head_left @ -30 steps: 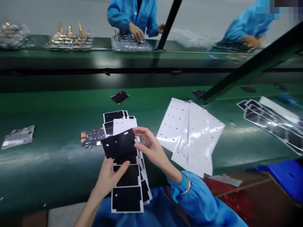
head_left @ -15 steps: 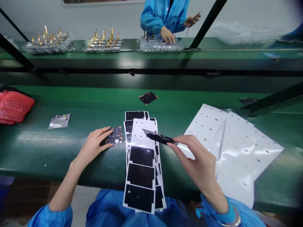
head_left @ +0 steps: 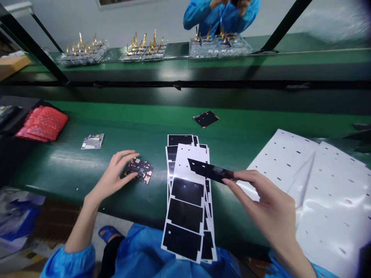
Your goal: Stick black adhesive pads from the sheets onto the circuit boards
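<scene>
Pinching 1 black film [head_left: 207,170] with right hand [head_left: 271,208] over stacked strips [head_left: 185,213], beside white sheets [head_left: 339,204]; gripping circuit board [head_left: 144,172] with left hand [head_left: 111,175].

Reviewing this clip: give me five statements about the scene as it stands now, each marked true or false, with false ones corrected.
1. The left hand touches a black circuit board with copper-coloured patches. True.
2. Both hands touch that circuit board. False: the right hand pinches a thin black rectangular sheet.
3. The circuit board sits beneath that sheet. False: it is left of the stacked white strips with black rectangular panels.
4. Glossy white sheets with small dark marks lie right of those strips. True.
5. A red wrapped bundle lies at far left. True.
</scene>
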`<control>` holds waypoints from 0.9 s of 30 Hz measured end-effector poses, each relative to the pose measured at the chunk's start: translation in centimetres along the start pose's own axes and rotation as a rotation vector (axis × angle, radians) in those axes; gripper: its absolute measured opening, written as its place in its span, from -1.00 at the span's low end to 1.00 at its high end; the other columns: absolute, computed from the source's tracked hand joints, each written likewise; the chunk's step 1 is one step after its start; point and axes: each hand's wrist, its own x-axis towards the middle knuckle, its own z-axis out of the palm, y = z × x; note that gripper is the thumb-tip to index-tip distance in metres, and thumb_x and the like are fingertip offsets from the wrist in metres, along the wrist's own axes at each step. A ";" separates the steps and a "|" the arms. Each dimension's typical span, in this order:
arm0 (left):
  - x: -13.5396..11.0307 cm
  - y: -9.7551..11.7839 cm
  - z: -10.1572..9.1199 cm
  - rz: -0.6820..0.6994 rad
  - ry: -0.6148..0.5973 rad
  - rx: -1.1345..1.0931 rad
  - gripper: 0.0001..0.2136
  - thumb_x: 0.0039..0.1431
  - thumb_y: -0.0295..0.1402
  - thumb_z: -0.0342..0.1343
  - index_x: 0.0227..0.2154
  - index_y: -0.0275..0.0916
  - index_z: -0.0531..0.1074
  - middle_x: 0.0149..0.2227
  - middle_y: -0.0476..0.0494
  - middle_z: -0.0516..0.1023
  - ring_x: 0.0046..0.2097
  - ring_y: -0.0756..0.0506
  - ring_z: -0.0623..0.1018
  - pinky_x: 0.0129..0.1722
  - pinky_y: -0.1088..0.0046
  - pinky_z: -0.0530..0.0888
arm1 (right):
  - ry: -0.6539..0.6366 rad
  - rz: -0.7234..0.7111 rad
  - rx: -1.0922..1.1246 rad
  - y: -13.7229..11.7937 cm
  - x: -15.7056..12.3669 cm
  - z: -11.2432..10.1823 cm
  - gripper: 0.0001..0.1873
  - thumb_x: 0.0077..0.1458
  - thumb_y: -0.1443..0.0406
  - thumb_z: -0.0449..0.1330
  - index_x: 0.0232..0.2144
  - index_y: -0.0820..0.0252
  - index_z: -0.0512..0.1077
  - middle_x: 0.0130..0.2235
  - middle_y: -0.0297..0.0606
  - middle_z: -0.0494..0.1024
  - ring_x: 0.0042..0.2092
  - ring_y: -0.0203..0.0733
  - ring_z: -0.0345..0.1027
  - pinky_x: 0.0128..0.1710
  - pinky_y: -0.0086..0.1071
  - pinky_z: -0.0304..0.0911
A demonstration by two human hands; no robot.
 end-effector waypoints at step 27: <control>-0.1 11.3 2.8 0.447 0.270 -0.599 -0.05 -0.16 -0.44 0.52 0.31 0.02 0.19 0.17 -0.12 0.50 0.18 -0.13 0.52 0.09 0.43 0.60 | -0.171 0.270 0.724 -5.7 2.0 0.0 -0.83 0.03 0.41 0.40 -0.44 0.01 0.54 -0.35 -0.47 0.65 -0.16 -0.25 0.56 -0.13 -0.40 0.45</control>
